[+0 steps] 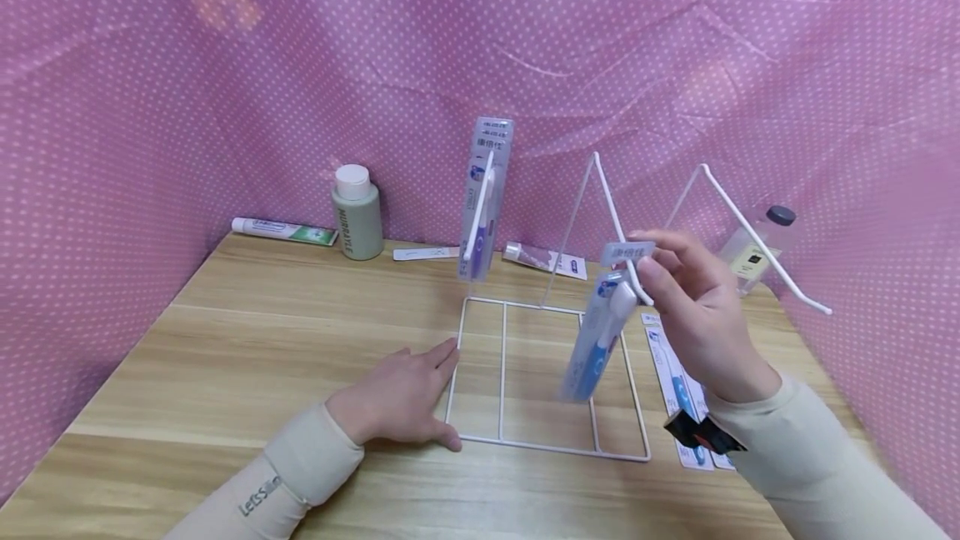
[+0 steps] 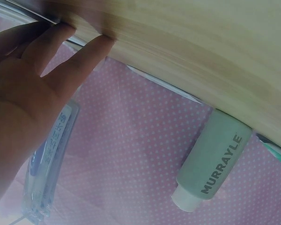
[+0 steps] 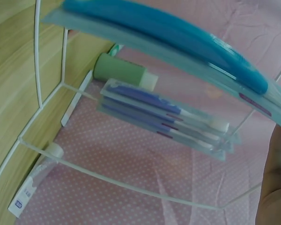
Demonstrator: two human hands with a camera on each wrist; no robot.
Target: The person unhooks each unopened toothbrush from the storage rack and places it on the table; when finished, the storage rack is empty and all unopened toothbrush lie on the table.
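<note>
Toothbrush pack (image 1: 596,340) — long axis near-vertical, tilted | right hand (image 1: 693,315) fingers pinching top | left hand (image 1: 401,394) fingers flat, spread.

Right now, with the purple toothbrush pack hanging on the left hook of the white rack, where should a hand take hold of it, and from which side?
Probably the lower half of the purple toothbrush pack, pinched across its flat faces, coming from the front left. It hangs upright by its top card on the white wire rack, so the bottom end is free. The left hand, resting flat at the rack's base, is nearest; the right hand already holds the blue toothbrush pack.
</note>
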